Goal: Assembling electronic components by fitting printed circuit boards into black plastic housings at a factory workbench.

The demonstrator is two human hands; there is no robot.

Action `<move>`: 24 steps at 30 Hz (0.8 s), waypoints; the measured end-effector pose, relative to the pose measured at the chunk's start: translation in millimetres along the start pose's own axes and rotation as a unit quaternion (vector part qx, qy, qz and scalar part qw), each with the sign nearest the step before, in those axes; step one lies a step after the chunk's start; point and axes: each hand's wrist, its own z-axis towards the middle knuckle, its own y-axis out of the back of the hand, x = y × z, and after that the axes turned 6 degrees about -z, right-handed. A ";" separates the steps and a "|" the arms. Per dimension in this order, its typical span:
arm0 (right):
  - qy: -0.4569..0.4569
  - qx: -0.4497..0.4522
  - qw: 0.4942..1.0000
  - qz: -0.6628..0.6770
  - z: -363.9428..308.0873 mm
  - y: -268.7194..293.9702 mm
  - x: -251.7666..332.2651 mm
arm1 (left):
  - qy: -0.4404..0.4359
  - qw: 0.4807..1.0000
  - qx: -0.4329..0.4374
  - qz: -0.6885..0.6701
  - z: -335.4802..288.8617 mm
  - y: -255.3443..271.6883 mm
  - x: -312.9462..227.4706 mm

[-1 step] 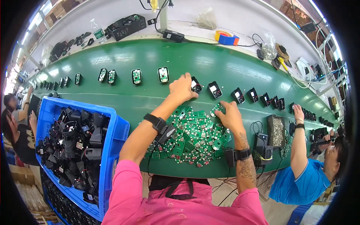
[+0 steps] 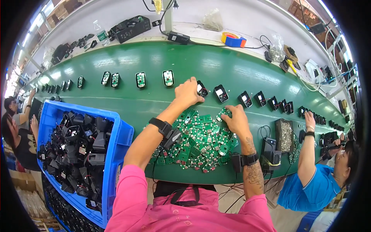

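Observation:
My left hand is closed on the side of a small black plastic housing standing on the green bench. Part of that housing is hidden behind the fingers. Between the thumb and fingers of my right hand is a green circuit board, just above the far edge of a heap of loose boards. To the right of the held housing stands another open black housing, with a white part and wires inside. Left of my left hand, a housing has a green board lying in it.
A blue crate full of black housings stands at the left. Along the bench runs a row of housings. Right of the heap are a black power box and a tray of small metal parts. A co-worker in blue reaches in.
The co-worker's hand at the right has shifted slightly toward the row of housings beside it. Both of my hands keep nearly the same place and grip.

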 end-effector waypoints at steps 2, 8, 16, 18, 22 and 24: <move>0.011 -0.015 1.000 0.021 0.0 -3.5 -2.3 | -0.001 1.000 -0.007 -0.005 0.8 -4.7 2.3; 0.009 -0.027 0.994 0.107 -1.6 -9.9 -11.9 | -0.044 0.988 -0.041 -0.145 -22.6 18.4 -2.1; 0.005 0.050 0.988 0.145 -0.5 2.9 -20.0 | -0.027 0.915 -0.030 -0.402 -146.5 60.7 -48.7; -0.033 0.053 0.977 0.203 -6.0 4.5 -29.8 | -0.010 0.888 -0.035 -0.458 -167.6 46.3 -46.1; -0.090 0.019 0.918 0.385 -26.3 18.8 -11.6 | 0.054 0.758 0.055 -0.647 -198.3 39.0 -27.6; -0.095 -0.009 0.844 0.527 -47.5 31.5 0.3 | 0.058 0.754 0.059 -0.652 -205.7 34.5 -28.2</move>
